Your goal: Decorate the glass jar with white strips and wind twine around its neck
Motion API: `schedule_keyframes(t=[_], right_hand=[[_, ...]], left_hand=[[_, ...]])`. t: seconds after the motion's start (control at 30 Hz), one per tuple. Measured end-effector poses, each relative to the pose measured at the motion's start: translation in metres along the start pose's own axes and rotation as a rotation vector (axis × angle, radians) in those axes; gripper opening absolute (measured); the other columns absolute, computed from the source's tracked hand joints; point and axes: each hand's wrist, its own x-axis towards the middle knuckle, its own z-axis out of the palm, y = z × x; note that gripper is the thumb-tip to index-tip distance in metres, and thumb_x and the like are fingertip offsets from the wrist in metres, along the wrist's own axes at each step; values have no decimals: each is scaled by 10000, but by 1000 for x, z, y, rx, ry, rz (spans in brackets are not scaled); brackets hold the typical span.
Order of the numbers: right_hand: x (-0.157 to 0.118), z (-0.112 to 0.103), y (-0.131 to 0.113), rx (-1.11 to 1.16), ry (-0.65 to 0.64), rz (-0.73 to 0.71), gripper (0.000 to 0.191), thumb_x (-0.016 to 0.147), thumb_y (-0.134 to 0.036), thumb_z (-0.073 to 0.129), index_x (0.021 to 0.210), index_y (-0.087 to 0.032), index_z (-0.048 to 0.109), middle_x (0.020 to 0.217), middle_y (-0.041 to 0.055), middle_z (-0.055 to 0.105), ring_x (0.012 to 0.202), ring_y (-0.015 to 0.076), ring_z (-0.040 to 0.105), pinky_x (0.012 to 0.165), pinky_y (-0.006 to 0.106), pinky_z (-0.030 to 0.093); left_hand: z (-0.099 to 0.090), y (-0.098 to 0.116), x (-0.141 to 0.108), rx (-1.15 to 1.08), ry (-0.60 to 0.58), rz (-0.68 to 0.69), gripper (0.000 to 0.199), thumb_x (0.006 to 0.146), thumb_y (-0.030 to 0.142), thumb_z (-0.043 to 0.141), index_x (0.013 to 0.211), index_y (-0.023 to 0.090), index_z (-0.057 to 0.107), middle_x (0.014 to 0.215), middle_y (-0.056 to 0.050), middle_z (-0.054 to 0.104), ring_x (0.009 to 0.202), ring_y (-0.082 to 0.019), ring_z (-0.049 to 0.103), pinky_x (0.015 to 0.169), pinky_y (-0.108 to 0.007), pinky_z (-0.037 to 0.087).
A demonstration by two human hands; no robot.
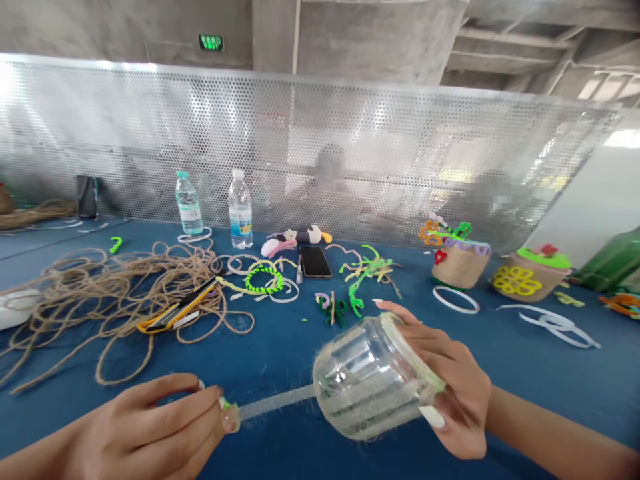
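My right hand (450, 380) is closed round the rim of a clear plastic cup (360, 387), which lies tilted on its side above the table. Pale tape runs round its rim, and stripes of translucent tape with fine fibres cling to its wall. A straight translucent strip of tape (277, 402) stretches from the base of the cup to my left hand (165, 420). The fingertips of that hand pinch its end, where the strip looks curled over with a bit of green. Fuzzy fibres stick out along the strip.
Loose jute twine (165, 267) spreads over the left of the blue table, with a yellow utility knife (183, 303) on it. Behind are two water bottles (241, 213), a phone (315, 262) and green pipe cleaners (370, 267). Twine-wrapped pots (460, 263) and white strips (555, 323) lie right.
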Motion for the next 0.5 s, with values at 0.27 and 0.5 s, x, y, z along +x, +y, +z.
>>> schedule_keyframes(t=[0.27, 0.5], right_hand=[[-2, 2, 1, 6, 43, 17, 177, 799, -278, 393, 829, -191, 543, 483, -45, 348, 415, 161, 446, 882, 527, 502], [-1, -2, 1, 19, -11, 4, 175, 831, -290, 401, 790, -189, 539, 486, -20, 401, 556, 217, 603, 839, 517, 524]], left_hand=[[-1, 0, -9, 7, -26, 9, 310, 811, 492, 662, 851, 192, 727, 895, -2, 715, 915, -158, 634, 952, -301, 473], [0, 0, -17, 12, -43, 5, 315, 837, 485, 634, 898, 190, 727, 895, -7, 711, 900, -156, 642, 964, -296, 481]])
